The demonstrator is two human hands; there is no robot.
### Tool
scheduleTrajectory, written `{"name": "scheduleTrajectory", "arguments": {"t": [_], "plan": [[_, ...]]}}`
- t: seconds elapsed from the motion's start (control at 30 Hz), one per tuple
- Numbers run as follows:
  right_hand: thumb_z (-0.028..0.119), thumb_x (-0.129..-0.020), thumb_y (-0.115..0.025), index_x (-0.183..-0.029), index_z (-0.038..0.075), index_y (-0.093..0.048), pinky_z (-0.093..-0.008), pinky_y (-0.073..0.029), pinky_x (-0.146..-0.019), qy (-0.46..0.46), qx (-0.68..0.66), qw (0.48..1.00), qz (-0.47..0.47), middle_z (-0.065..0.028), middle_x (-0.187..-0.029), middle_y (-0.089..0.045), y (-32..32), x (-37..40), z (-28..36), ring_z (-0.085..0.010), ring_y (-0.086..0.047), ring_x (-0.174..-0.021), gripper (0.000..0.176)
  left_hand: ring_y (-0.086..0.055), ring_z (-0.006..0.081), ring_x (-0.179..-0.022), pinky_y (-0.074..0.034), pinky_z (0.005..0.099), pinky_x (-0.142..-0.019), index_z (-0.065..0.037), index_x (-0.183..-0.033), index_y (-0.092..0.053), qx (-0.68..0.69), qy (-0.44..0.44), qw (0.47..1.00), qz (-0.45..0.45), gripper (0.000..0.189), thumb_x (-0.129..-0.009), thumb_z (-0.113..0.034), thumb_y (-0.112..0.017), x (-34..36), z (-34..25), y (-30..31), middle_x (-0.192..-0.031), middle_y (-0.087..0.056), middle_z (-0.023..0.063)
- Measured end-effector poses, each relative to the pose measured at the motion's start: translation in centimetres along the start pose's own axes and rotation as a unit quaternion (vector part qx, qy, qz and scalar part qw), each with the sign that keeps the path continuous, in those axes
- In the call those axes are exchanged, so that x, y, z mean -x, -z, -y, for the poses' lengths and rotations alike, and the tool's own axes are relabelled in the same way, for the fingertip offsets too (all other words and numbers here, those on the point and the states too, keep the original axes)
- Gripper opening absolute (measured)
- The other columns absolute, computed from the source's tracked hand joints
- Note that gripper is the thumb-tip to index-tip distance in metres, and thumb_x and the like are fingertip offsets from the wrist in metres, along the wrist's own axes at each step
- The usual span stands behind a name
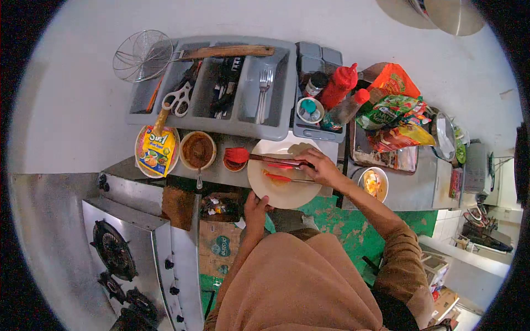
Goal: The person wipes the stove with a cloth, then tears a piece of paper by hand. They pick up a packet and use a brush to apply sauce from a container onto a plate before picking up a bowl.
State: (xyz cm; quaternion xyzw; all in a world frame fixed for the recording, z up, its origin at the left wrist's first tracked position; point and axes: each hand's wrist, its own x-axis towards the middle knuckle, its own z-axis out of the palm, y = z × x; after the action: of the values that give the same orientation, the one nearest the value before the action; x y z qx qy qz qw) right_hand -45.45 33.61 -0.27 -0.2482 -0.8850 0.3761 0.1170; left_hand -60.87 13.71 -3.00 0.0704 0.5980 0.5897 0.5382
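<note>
A cream plate [301, 196] lies at the front edge of the counter. My left hand [255, 211] grips its near left rim, thumb on top. Over the plate, my right hand [323, 170] is closed around the dark handle of a red-headed basting brush [237, 156]. The brush head is over a small bowl of red-brown sauce [234, 165]. Beneath the handle, red-tipped metal tongs [277, 176] lie across the plate, their rear end hidden near my right hand. A yellowish smear marks the plate by the tips.
Left of the plate are a bowl of brown paste [198, 150] and a yellow packet [156, 151] on a dish. Behind stands a grey cutlery tray [212, 124] with a wire skimmer [144, 55]. Bottles, food packets and a white bowl [373, 185] stand right; a gas stove [127, 254] is lower left.
</note>
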Motion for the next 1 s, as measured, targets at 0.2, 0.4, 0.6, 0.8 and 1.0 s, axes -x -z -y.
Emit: {"name": "scheduleTrajectory", "arguments": {"t": [0.2,0.4,0.6,0.8,1.0], "plan": [[0.006,-0.077,-0.06,-0.111,0.003,-0.054,-0.0373,-0.043,-0.087,0.037,0.028,0.999,-0.021,-0.0135,-0.105,-0.055,-0.3,0.0,-0.1,-0.0307,-0.053,-0.1,0.034,-0.06,0.0124,-0.075,-0.05,0.0252,-0.063,-0.001,-0.114,-0.046,0.026,-0.02,0.999,0.005,0.03,-0.086,-0.008,-0.052,-0.2,0.5,0.0,-0.096,-0.06,0.007],[0.01,-0.073,-0.065,-0.113,0.005,-0.052,-0.0393,-0.042,-0.086,0.074,0.131,0.986,-0.07,-0.0117,-0.109,-0.054,0.9,1.2,2.4,-0.031,-0.051,-0.101,0.042,-0.06,0.0114,-0.076,-0.05,0.0238,-0.064,-0.001,-0.114,-0.047,0.034,-0.026,0.999,0.014,0.029,-0.086,-0.008,-0.053,0.1,0.2,0.1,-0.096,-0.061,0.0058],[0.018,-0.071,-0.066,-0.107,0.005,-0.053,-0.043,-0.042,-0.079,0.056,0.184,0.979,-0.07,-0.0141,-0.104,-0.053,0.2,6.4,2.8,-0.0333,-0.05,-0.094,0.04,-0.06,0.0124,-0.081,-0.051,0.0247,-0.068,-0.001,-0.116,-0.047,0.063,-0.029,0.997,0.028,0.032,-0.086,-0.009,-0.055,0.0,0.8,0.2,-0.098,-0.06,0.0058],[0.013,-0.068,-0.064,-0.097,0.005,-0.053,-0.0435,-0.041,-0.076,0.061,0.202,0.969,-0.128,-0.0146,-0.102,-0.053,-1.6,6.6,1.0,-0.0335,-0.05,-0.09,0.032,-0.057,0.0206,-0.094,-0.051,0.0323,-0.076,-0.004,-0.119,-0.045,0.018,-0.01,1.0,0.012,0.036,-0.086,-0.014,-0.054,0.6,0.1,-0.1,-0.109,-0.056,0.0089],[0.01,-0.067,-0.064,-0.099,0.007,-0.052,-0.0437,-0.039,-0.079,0.002,0.249,0.963,-0.101,-0.0125,-0.104,-0.052,-2.0,7.0,1.1,-0.031,-0.049,-0.093,0.034,-0.057,0.02,-0.094,-0.051,0.0317,-0.076,-0.004,-0.119,-0.046,0.017,0.003,1.0,0.009,0.038,-0.085,-0.016,-0.057,0.7,0.0,0.0,-0.11,-0.055,0.0086]]}}
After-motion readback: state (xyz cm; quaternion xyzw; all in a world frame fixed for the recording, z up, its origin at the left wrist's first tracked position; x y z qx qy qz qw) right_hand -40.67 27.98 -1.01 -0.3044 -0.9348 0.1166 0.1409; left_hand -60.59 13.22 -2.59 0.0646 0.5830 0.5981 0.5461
